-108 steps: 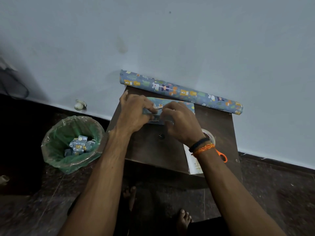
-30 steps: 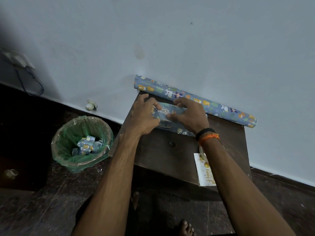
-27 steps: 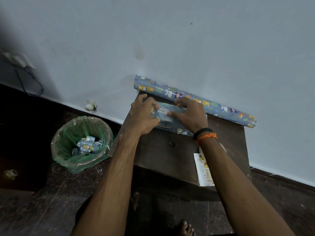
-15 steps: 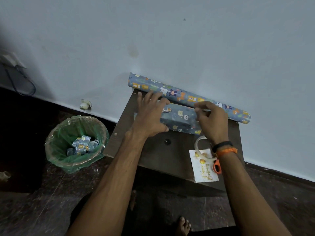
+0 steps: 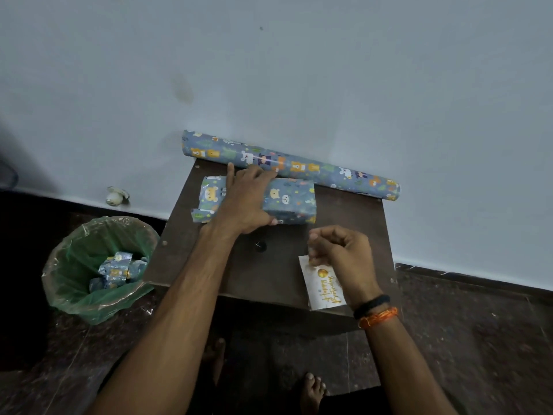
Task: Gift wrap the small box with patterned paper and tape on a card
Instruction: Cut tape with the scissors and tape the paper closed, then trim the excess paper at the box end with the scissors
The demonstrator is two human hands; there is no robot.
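The small box (image 5: 287, 202), wrapped in blue animal-print paper, lies at the back of the dark wooden stool (image 5: 269, 277), with a loose paper flap at its left end. My left hand (image 5: 245, 202) lies across the box, fingers straight over the top and thumb along the front side. A white "Happy Birthday" card (image 5: 324, 287) rests at the stool's front right edge. My right hand (image 5: 341, 256) hovers over the card's upper end with its fingers curled, slightly blurred. Its fingertips meet at the card's top edge, and whether they pinch anything is hidden.
The roll of matching wrapping paper (image 5: 293, 166) lies along the wall behind the box. A green-lined bin (image 5: 98, 265) with paper scraps stands on the floor to the left. My bare feet (image 5: 311, 393) show below the stool. A small pale object (image 5: 116, 196) sits by the skirting.
My right hand has left the box's right end and come down toward the card at the front. The tape roll and scissors are now hidden under it. My left hand stays on the box.
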